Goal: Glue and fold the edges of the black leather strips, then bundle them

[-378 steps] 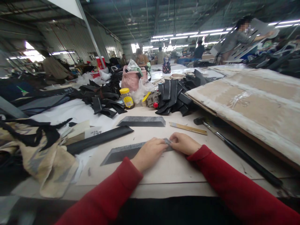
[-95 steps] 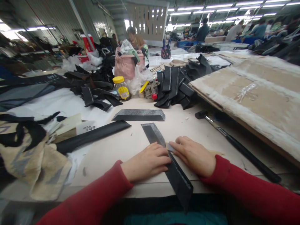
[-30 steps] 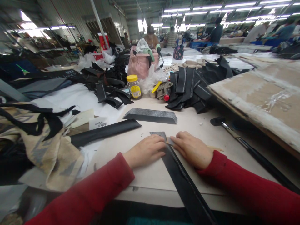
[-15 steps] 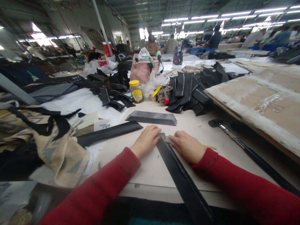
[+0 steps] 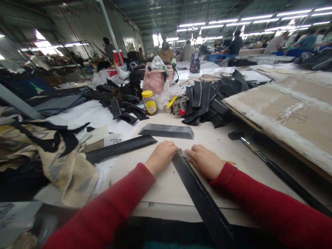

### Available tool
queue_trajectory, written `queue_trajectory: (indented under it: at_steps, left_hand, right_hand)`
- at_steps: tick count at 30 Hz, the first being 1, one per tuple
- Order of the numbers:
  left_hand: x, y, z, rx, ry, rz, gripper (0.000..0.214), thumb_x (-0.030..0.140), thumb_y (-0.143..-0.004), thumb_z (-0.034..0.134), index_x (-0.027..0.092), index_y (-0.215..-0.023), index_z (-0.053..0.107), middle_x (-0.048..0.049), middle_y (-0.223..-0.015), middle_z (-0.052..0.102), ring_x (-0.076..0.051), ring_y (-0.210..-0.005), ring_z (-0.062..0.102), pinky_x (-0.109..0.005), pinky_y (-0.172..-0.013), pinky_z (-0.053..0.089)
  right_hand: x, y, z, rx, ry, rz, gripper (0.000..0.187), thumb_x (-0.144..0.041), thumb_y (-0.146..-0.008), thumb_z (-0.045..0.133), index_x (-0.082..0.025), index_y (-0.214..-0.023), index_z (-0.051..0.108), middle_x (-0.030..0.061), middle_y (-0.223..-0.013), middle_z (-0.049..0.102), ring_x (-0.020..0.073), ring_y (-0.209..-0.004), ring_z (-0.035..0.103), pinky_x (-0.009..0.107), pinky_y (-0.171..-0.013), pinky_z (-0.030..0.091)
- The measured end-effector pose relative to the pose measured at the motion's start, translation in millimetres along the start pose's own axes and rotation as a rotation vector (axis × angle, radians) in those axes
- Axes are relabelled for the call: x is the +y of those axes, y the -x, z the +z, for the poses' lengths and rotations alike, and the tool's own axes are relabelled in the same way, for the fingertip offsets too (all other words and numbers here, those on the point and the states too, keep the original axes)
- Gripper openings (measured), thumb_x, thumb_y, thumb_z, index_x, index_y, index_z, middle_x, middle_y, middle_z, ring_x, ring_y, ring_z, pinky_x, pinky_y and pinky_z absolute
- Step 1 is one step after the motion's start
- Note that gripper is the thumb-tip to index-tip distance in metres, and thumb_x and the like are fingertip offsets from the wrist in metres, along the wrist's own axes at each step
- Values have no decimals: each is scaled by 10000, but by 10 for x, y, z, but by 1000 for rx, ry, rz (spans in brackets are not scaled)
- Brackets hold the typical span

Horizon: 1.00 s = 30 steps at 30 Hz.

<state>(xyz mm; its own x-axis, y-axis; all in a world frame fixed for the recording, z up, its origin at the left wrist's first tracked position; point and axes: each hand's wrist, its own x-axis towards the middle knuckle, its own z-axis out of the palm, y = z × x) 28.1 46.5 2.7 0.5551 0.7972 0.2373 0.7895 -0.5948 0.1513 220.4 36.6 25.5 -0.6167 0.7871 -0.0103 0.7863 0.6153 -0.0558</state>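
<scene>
A long black strip of leather-like material (image 5: 197, 193) slants from the middle of the table down over its near edge. Its far end is pinched by the closed fingers of my left hand (image 5: 161, 157). On the strip's other side, my right hand (image 5: 204, 160) is closed on a small flat greyish-tan piece (image 5: 184, 153), whose tip lies against the strip's edge. Most of that piece is hidden by my fingers. A thin yellowish stick (image 5: 230, 162) shows beyond my right wrist; whether it belongs to the held piece I cannot tell. Just ahead lies a stack of grey-black strips (image 5: 166, 131).
A rolled black piece (image 5: 121, 148) and beige cloth (image 5: 70, 173) lie left. A hammer (image 5: 261, 157) rests at right beside a large raised board (image 5: 287, 107). Behind are a yellow-lidded jar (image 5: 149, 103), heaped black strips (image 5: 207, 100) and a pink bag (image 5: 157, 77). People work farther back.
The far end of the black strip has a slightly more upturned corner at my left fingers. Both hands keep nearly the same place; the view has shifted slightly.
</scene>
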Motion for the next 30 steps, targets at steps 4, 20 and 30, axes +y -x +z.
queue_trajectory:
  at_steps: [4,20,30]
  left_hand:
    - [-9,18,-7,-40,-92,92,164,167,-885,447,167,-950,599,-42,-874,570,-182,-854,485,-310,-759,395]
    - [-165,50,-21,-92,-112,202,261,166,-894,422,213,-1123,539,-44,-944,569,-169,-913,479,-312,-822,358]
    - [-218,38,24,-79,-1,165,240,169,-913,383,211,-1078,552,-39,-974,578,-171,-938,486,-313,-842,351]
  right_hand:
    - [1,1,-9,-10,-7,2,205,-264,-899,419,-158,-947,588,96,-897,558,208,-845,503,300,-734,394]
    - [47,16,59,14,-108,15,224,-272,-905,402,-165,-972,587,91,-913,551,196,-858,494,307,-773,385]
    - [100,-61,164,87,-162,-21,266,-272,-912,379,-152,-1055,569,99,-910,539,197,-858,486,323,-790,396]
